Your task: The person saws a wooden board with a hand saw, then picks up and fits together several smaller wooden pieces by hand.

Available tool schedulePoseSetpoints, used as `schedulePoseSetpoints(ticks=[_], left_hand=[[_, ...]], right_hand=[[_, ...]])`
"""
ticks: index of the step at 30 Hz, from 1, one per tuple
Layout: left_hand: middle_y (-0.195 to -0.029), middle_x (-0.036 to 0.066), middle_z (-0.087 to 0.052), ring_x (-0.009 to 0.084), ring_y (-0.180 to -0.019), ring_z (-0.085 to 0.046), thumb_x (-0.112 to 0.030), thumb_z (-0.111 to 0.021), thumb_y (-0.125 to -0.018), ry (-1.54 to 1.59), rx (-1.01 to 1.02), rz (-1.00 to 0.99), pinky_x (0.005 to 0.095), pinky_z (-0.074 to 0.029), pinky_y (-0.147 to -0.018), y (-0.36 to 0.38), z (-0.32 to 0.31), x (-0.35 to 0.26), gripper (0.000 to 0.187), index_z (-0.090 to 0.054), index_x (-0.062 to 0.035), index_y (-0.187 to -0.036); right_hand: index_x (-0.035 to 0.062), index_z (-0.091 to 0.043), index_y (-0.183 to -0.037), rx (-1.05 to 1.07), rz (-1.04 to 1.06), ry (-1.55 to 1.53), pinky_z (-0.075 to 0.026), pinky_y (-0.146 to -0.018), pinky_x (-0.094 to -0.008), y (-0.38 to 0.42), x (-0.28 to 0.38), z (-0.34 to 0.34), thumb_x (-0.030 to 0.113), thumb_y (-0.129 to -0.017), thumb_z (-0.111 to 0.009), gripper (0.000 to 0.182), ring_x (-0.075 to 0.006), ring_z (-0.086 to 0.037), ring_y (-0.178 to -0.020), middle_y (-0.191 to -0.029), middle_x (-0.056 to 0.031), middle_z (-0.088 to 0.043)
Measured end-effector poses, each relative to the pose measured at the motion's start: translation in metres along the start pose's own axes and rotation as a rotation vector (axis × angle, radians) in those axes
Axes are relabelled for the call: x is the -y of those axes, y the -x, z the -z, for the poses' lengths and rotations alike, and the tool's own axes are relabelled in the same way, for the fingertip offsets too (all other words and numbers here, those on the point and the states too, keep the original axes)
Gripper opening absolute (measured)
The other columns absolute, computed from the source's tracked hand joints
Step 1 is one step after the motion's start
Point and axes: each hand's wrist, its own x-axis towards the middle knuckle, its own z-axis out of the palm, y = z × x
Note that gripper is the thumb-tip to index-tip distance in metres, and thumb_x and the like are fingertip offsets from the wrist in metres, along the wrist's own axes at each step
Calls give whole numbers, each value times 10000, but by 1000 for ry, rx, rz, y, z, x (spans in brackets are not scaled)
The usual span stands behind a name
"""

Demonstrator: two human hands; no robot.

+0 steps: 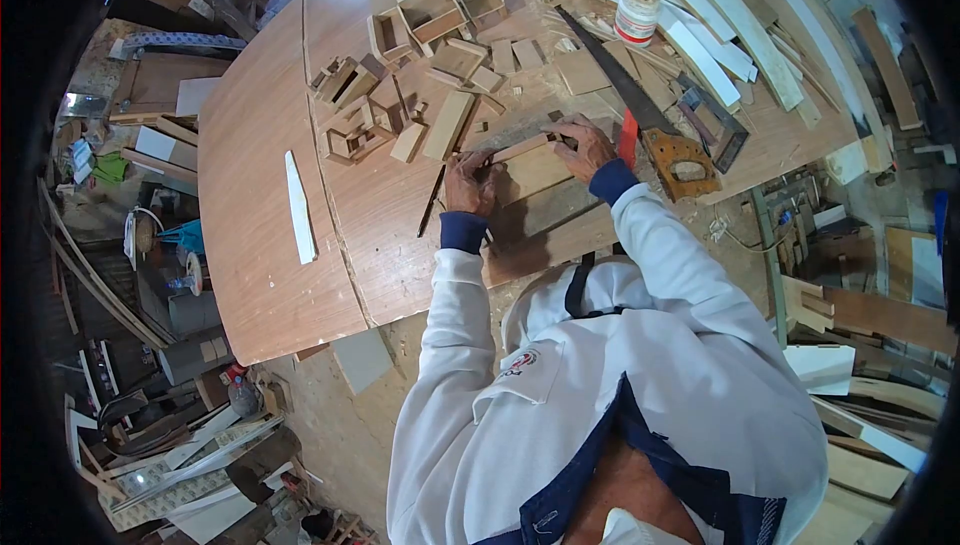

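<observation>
Both hands are at a small light wooden board [535,173] near the table's front edge. My left hand [470,185] grips its left end, fingers curled over the far edge. At the other end, my right hand [584,150] pinches the board's far corner. A thin strip of wood seems to lie along the far edge between my fingers. Beneath the board is a darker wooden block [545,217]. A black pencil-like stick [431,202] lies left of my left hand. To the right of my right hand rests a handsaw [640,95] with a wooden handle.
Small open wooden boxes [432,13] and loose blocks [448,125] lie beyond my hands on the table [255,205]. A white tub [637,20] holding sticks stands behind the saw. A metal hand plane [715,125] and long curved strips [735,25] are at the right.
</observation>
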Motion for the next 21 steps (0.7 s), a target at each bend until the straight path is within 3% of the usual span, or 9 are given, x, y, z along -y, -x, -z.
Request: schedulePoseSetpoints(ticks=[21], left_hand=[[-971, 130, -684, 306, -971, -580, -123, -710, -776, 7, 16, -8, 367, -432, -921, -1, 0, 5, 250, -708, -66, -1019]], right_hand=[[122, -711, -1039, -15, -11, -32, -509, -841, -374, 2, 2, 0, 90, -783, -650, 265, -312, -611, -943, -1030, -134, -617]])
